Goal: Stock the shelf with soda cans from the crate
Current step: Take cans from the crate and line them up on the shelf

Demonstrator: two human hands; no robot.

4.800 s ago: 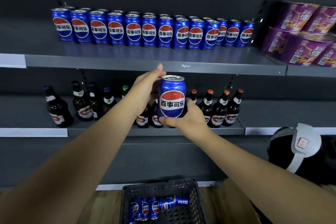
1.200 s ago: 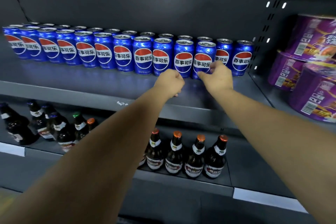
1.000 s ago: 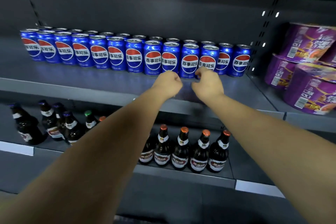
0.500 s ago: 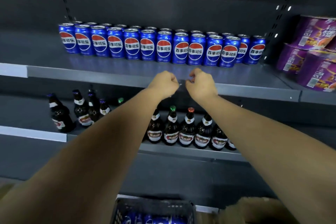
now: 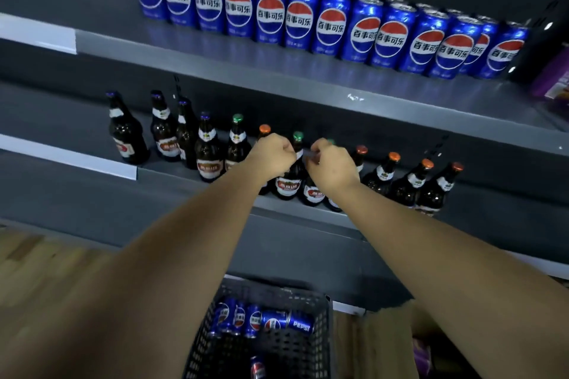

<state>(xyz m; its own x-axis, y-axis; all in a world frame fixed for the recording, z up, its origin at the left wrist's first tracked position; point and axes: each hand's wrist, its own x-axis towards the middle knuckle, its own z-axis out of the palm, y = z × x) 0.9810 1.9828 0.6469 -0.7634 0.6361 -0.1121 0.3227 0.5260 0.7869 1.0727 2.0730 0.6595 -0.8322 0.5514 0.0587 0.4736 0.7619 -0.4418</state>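
Observation:
A long row of blue soda cans stands upright on the upper grey shelf. Below my arms a dark mesh crate sits on the floor with several blue cans lying inside. My left hand and my right hand hang side by side in front of the bottle shelf, both with fingers curled and holding nothing. They are well below the can row and above the crate.
Dark beer bottles with coloured caps fill the lower shelf, right behind my hands. Purple packages show at the right edge of the upper shelf. A wooden floor lies at the left.
The can I held went onto the upper shelf at the right of the row. Since then both empty hands have pulled back and dropped to bottle-shelf level; my view has tilted down to the crate.

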